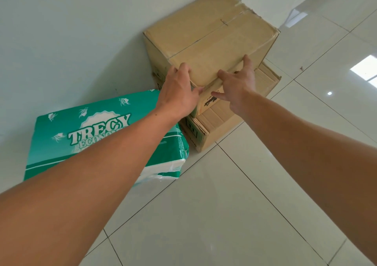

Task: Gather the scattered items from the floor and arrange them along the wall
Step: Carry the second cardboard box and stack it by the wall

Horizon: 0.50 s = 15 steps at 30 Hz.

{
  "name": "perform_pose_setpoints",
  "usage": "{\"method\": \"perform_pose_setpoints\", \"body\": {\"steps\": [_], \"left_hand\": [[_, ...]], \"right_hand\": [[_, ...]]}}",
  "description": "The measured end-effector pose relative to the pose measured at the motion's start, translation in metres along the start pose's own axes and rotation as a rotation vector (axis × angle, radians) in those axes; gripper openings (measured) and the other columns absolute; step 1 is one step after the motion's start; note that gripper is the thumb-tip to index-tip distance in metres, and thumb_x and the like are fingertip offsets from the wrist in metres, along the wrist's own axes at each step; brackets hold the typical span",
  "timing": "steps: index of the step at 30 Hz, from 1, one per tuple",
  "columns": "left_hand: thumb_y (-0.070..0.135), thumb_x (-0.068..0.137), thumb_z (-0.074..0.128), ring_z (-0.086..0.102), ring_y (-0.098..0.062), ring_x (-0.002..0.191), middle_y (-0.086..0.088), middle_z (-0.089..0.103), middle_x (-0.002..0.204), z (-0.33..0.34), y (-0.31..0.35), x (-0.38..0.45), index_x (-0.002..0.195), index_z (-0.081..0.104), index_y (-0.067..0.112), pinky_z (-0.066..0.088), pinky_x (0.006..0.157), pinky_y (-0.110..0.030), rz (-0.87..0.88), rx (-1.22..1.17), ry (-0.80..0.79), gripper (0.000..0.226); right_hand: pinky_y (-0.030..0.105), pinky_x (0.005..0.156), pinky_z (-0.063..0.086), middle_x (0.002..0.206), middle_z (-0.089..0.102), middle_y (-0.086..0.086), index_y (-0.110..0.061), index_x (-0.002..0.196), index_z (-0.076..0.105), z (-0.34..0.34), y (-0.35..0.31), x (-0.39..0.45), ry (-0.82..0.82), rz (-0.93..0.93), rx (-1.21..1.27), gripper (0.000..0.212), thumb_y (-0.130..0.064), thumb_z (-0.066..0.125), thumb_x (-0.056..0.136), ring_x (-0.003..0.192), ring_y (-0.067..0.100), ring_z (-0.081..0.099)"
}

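Note:
A large brown cardboard box [212,39] sits on top of a lower, flatter cardboard box [216,129], both against the white wall [67,41]. My left hand [177,94] grips the upper box's near left corner, thumb on its front face. My right hand [238,86] rests with spread fingers on the near top edge and front face of the same box. A green and white plastic pack marked TRECY [98,135] lies on the floor against the wall, left of the boxes and partly behind my left forearm.
Glossy white floor tiles [234,200] with dark grout lines stretch to the right and toward me. A white wall corner [263,2] juts out just behind the boxes.

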State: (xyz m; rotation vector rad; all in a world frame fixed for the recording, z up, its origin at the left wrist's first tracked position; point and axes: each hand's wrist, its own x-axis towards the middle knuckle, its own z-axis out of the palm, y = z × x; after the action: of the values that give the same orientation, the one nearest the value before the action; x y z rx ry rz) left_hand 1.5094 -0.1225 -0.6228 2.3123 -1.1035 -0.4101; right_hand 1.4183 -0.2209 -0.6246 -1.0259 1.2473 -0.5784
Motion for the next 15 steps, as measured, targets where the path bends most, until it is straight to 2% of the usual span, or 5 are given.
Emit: {"method": "perform_pose_setpoints", "body": {"steps": [4,6,10,13,15], "left_hand": [[0.031,0.091,0.070,0.055,-0.022,0.110,-0.008,0.048,0.130,0.000,0.001,-0.002,0.134,0.047,0.016,0.050,0.092,-0.034,0.000,0.027,0.001,0.051],[0.030,0.091,0.071,0.056,-0.018,0.105,-0.006,0.050,0.125,-0.003,0.000,-0.003,0.131,0.052,0.015,0.050,0.088,-0.028,0.011,0.012,0.039,0.047],[0.023,0.091,0.071,0.058,-0.006,0.092,0.000,0.061,0.112,-0.004,0.009,-0.006,0.122,0.063,0.014,0.043,0.070,-0.006,0.081,-0.066,0.097,0.034],[0.023,0.089,0.073,0.061,-0.007,0.091,0.001,0.064,0.105,-0.006,0.012,-0.009,0.124,0.063,0.014,0.053,0.076,-0.014,0.047,-0.170,0.157,0.038],[0.023,0.089,0.074,0.064,-0.010,0.092,-0.001,0.065,0.103,-0.008,0.009,-0.013,0.122,0.064,0.013,0.058,0.081,-0.023,0.026,-0.230,0.200,0.036]], "right_hand": [[0.046,0.066,0.062,0.154,0.039,0.011,-0.040,0.158,0.018,-0.002,0.000,-0.002,-0.040,0.022,0.024,0.087,-0.001,0.064,0.095,0.128,0.033,0.055],[0.046,0.067,0.062,0.152,0.041,0.013,-0.037,0.158,0.020,-0.002,-0.001,-0.005,-0.065,0.021,0.035,0.086,0.000,0.064,0.095,0.124,0.031,0.058],[0.045,0.070,0.063,0.147,0.047,0.014,-0.029,0.158,0.026,-0.006,-0.007,-0.012,-0.085,0.021,0.055,0.079,-0.001,0.065,0.095,0.106,0.024,0.061],[0.039,0.069,0.064,0.140,0.051,0.010,-0.022,0.156,0.032,-0.003,-0.005,-0.018,-0.089,0.025,0.050,0.071,-0.005,0.066,0.095,0.102,0.022,0.063],[0.035,0.067,0.065,0.125,0.054,0.004,-0.017,0.152,0.039,-0.002,0.000,-0.021,-0.086,0.027,0.045,0.063,-0.008,0.067,0.096,0.103,0.023,0.066]]}}
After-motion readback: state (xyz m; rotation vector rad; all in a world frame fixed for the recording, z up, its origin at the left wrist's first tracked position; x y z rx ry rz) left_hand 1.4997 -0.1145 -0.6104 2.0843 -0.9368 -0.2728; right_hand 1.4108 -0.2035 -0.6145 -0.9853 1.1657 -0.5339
